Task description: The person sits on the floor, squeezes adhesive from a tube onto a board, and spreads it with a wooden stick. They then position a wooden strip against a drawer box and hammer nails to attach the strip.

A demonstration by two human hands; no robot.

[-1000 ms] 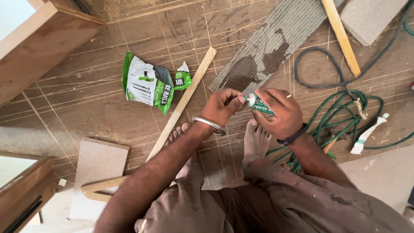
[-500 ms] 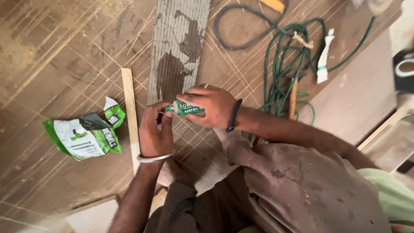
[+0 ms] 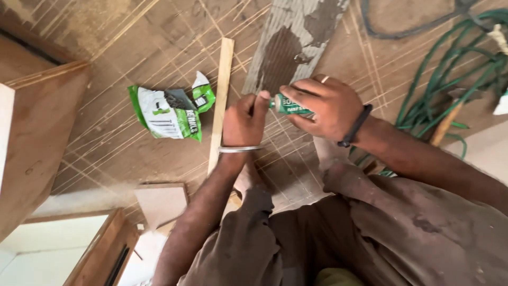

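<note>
My right hand (image 3: 325, 108) is wrapped tight around a small green tube (image 3: 288, 105), and my left hand (image 3: 244, 121) pinches the tip of that tube with its fingers closed on it. The tube is up off the wooden floor (image 3: 132, 159), just beside the long thin wood strip (image 3: 220, 100) and just below the grey board (image 3: 296, 37). A crumpled green and white packet (image 3: 169, 112) lies on the far side of the strip from the tube, and a green hose (image 3: 450, 90) coils past my right hand.

Two hands (image 3: 243, 119) (image 3: 325, 108), one green tube (image 3: 288, 105), one green packet (image 3: 169, 111), one wooden strip (image 3: 222, 90), one green hose (image 3: 450, 90).
</note>
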